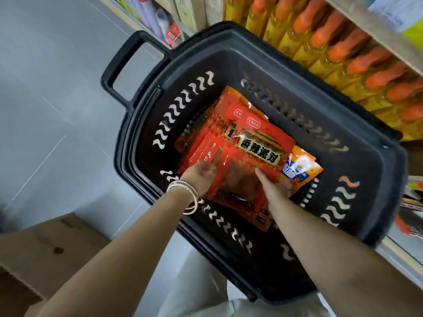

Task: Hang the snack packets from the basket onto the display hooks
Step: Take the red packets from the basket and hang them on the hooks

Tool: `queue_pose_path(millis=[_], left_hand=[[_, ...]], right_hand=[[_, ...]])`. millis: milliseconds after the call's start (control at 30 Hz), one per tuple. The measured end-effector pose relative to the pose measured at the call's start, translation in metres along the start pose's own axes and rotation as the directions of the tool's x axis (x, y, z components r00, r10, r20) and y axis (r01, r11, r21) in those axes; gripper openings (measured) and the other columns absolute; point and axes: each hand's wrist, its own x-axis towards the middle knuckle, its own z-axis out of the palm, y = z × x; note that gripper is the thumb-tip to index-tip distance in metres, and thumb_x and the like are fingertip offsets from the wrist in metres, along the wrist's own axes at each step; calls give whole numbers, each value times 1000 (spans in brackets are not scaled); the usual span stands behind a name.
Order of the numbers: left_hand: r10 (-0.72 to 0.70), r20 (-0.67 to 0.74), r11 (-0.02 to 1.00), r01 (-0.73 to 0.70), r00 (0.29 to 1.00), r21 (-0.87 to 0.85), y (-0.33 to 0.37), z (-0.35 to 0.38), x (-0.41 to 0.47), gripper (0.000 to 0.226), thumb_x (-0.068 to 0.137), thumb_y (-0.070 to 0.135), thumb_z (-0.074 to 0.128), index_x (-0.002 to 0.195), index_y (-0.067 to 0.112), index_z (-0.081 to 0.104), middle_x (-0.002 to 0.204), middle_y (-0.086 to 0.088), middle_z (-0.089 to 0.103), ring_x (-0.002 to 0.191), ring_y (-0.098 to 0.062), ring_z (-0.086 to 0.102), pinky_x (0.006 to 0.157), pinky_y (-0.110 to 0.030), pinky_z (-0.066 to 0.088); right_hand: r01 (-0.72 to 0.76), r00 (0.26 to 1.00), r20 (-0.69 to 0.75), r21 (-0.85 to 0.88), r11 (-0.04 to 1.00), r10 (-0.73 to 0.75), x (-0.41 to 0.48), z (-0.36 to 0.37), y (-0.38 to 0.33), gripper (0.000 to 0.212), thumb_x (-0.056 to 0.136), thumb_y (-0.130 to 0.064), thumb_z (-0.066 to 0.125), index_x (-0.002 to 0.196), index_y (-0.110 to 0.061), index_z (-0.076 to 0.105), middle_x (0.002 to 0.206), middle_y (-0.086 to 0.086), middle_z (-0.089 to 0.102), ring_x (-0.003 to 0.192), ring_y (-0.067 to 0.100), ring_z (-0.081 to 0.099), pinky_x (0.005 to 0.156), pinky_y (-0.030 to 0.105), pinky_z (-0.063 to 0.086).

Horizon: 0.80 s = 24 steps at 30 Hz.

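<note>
- The top red packet [251, 156], which has a black-and-yellow label and a clear window, lies flat on the pile in the middle of the basket [286, 72].
- The right hand [274, 187] is at this packet's near right corner. Its thumb is laid on the top face and the other fingers are out of sight beneath, so it pinches the packet.
- The left hand [201, 175] is at the packet's near left edge, touching it. Its fingers slip out of view at that edge, and I cannot tell whether they curl round the packet or only rest against it.
- Thin bangles [185, 191] ring the left wrist, over the basket's near wall.
- More red snack packets [231, 108] are fanned out under the top one, reaching towards the basket's far wall.
- An orange-and-blue packet [299, 170] sticks out from under the pile towards the basket's right wall.
- All the packets sit on the basket's bottom, none of them lifted above its rim.
- The basket is black, with wavy slots cut in its walls, and a loop handle [119, 62] juts from its far left end.
- Just beyond the basket's far right side, rows of yellow bottles [338, 49] with orange caps fill a shelf.
- To the near left of the basket stands a cardboard box [45, 252].
- Grey floor [45, 99] lies to the left of the basket.
</note>
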Motion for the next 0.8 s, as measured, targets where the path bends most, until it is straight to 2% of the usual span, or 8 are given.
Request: queue_pose_path(millis=[200, 367, 433, 500, 567, 633, 700, 800], left_hand=[[-8, 12, 998, 9, 1000, -64, -6, 15, 4, 15, 90, 25, 53, 104, 26, 59, 97, 3, 66, 90, -20, 66, 73, -26, 50], [-22, 8, 999, 22, 1000, -42, -3, 15, -4, 40, 90, 36, 54, 127, 22, 47, 108, 5, 59, 82, -5, 54, 68, -20, 41], [10, 7, 1000, -10, 1000, -29, 0, 9, -7, 54, 86, 45, 58, 132, 21, 42, 115, 5, 54, 96, -10, 50, 80, -23, 38], [43, 42, 998, -41, 998, -40, 5, 1, -11, 62, 79, 56, 62, 131, 26, 44, 109, 13, 52, 97, -8, 50, 80, -23, 36], [59, 143, 997, -51, 988, -56, 11, -7, -16, 62, 70, 68, 62, 121, 34, 51, 101, 21, 57, 90, 0, 56, 77, -19, 40], [21, 208, 990, 9, 978, -140, 11, -12, -17, 75, 67, 70, 64, 126, 27, 51, 115, 7, 62, 101, -10, 61, 87, -32, 48], [-14, 85, 970, 34, 996, -239, 6, -16, -17, 60, 80, 47, 66, 128, 15, 49, 122, -8, 60, 101, -20, 62, 91, -39, 50], [39, -135, 984, -62, 990, -170, -2, -29, -16, 38, 90, 27, 59, 124, 14, 49, 115, -7, 62, 97, -22, 61, 88, -37, 50]], right_hand=[[132, 980, 114, 257, 957, -165, -3, -21, 0, 42, 72, -28, 81, 108, -16, 62, 101, -1, 65, 106, 27, 63, 82, 28, 45], [78, 939, 303, 272, 959, -162, -36, -69, -12, 66, 74, -30, 78, 131, -21, 46, 124, -4, 56, 123, 23, 49, 93, 38, 45], [52, 862, 456, 354, 934, -221, -48, -87, -25, 40, 67, -27, 80, 105, -30, 67, 105, -6, 71, 105, 16, 64, 78, 32, 48], [65, 771, 577, 350, 934, -270, -63, -99, -38, 22, 62, -25, 79, 80, -38, 75, 93, -8, 74, 88, 12, 71, 78, 34, 49], [50, 695, 666, 331, 942, -271, -71, -101, -48, 19, 64, -23, 77, 76, -38, 75, 94, -4, 75, 86, 15, 71, 75, 35, 53], [0, 627, 740, 312, 950, -243, -77, -95, -55, 19, 63, -23, 78, 79, -34, 76, 96, 1, 74, 87, 20, 72, 68, 33, 56], [-63, 618, 761, 299, 952, -198, -80, -81, -59, 26, 61, -30, 81, 87, -30, 76, 105, 5, 73, 95, 23, 70, 81, 39, 54], [-57, 712, 674, 333, 941, -196, -72, -53, -62, 26, 81, -34, 71, 104, -26, 66, 125, 3, 63, 113, 19, 59, 101, 42, 42]])
